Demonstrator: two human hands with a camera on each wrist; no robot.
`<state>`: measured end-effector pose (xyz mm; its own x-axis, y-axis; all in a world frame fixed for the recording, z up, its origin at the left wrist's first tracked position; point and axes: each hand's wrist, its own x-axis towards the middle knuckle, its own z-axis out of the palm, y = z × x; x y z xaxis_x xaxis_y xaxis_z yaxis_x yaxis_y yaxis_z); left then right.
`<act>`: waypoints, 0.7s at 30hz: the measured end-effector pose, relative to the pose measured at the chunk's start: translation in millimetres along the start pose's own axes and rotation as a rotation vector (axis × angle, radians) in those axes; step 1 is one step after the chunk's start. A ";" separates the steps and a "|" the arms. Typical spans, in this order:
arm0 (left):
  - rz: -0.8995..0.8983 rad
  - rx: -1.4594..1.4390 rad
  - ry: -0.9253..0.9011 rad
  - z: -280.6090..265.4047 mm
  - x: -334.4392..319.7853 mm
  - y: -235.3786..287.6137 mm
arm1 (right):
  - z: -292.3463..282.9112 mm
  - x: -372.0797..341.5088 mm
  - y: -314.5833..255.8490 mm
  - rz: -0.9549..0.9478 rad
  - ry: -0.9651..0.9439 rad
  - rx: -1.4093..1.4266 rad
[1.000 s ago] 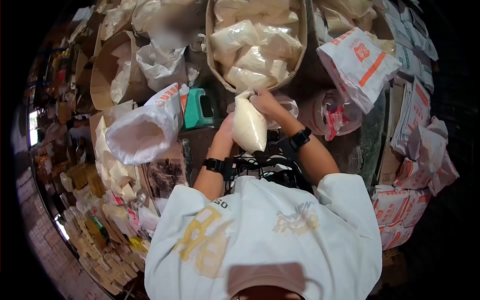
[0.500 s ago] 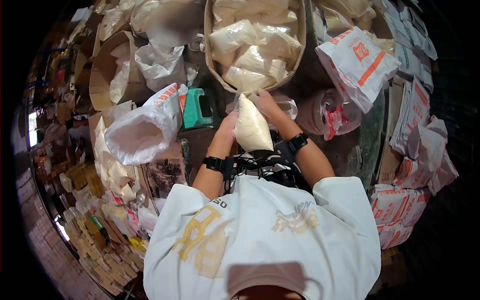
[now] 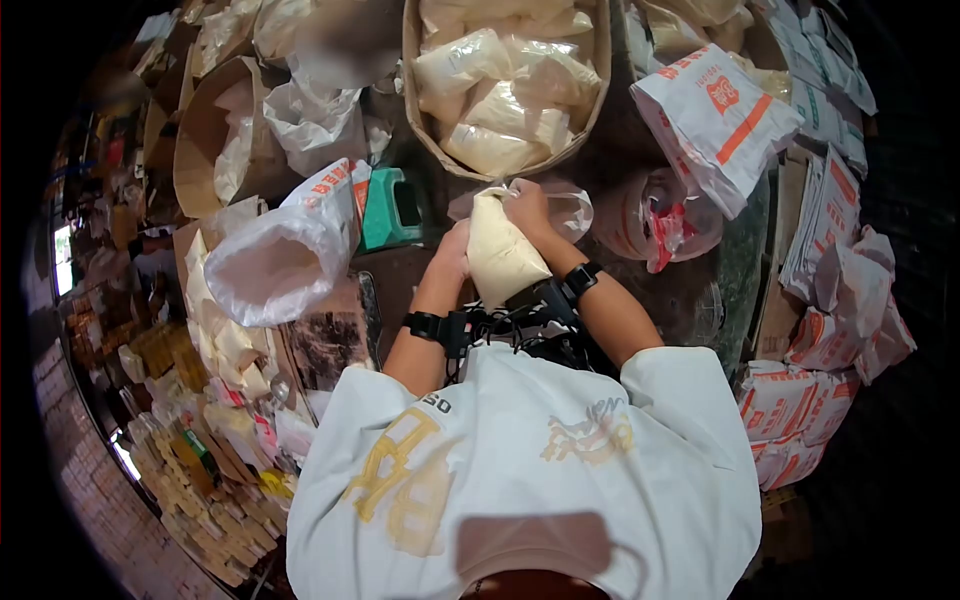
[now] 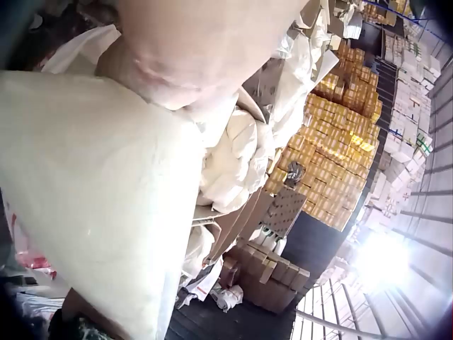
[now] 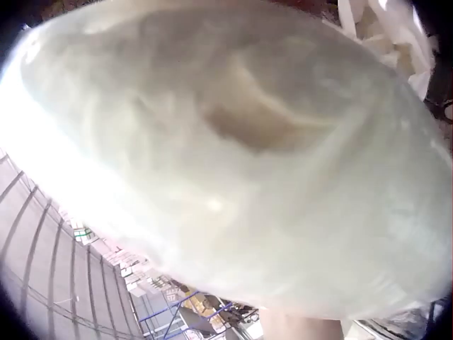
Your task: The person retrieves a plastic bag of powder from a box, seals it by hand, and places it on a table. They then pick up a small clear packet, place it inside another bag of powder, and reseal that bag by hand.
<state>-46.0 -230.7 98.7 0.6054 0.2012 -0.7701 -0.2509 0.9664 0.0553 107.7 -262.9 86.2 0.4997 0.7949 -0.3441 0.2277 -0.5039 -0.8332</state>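
A plump clear plastic bag of pale cream powder (image 3: 503,252) hangs between both hands in the head view, in front of the person's chest. The right hand (image 3: 528,210) pinches the bag's gathered top at its upper right. Along the bag's left side, the left hand (image 3: 455,247) grips it near the top, its fingers mostly hidden behind the bag. In the left wrist view the left hand (image 4: 202,49) lies against the bag's upper edge. The bag fills most of the right wrist view and hides the right hand's fingers.
A cardboard box (image 3: 409,110) of similar filled bags stands just beyond the hands. To the left are an open white sack (image 3: 228,290) and a green plastic container (image 3: 378,215). Rightward stand a clear tub (image 3: 620,225) with red plastic and a white-and-orange sack (image 3: 715,130).
The bag has turned in the hands; its lower end swung right, and now its bottom points down with one corner to the right. Both hands keep nearly the same place.
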 end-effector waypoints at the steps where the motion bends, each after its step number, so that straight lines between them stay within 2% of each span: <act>1: -0.025 -0.015 0.005 4.6 -5.5 0.4 | 2.7 3.3 7.6 0.008 -0.045 0.042; 4: -0.083 -0.072 -0.087 7.9 -13.9 -1.0 | 4.3 11.9 13.9 0.042 -0.185 0.172; 6: -0.095 -0.090 -0.036 2.2 -6.2 -1.3 | -8.2 8.0 0.5 0.087 -0.282 0.252; 9: -0.070 -0.076 0.014 1.5 -2.4 -7.1 | -3.2 14.4 13.0 0.164 -0.313 0.193; 13: -0.009 -0.080 0.014 -10.7 4.7 -11.1 | 19.8 23.1 44.0 0.159 -0.289 0.290; 16: 0.076 -0.027 0.100 -16.6 11.7 -14.3 | 18.0 15.1 37.4 0.215 -0.218 0.368; 18: 0.136 0.001 0.078 -19.9 14.3 -14.1 | 18.2 13.2 34.6 0.205 -0.139 0.367; 21: 0.124 -0.005 0.083 -12.0 2.5 -12.8 | 8.8 5.1 19.3 0.129 0.002 0.183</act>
<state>-50.3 -244.5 88.5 0.5049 0.3054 -0.8074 -0.3240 0.9340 0.1506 107.3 -265.6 64.6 0.5161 0.7271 -0.4527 0.0061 -0.5317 -0.8469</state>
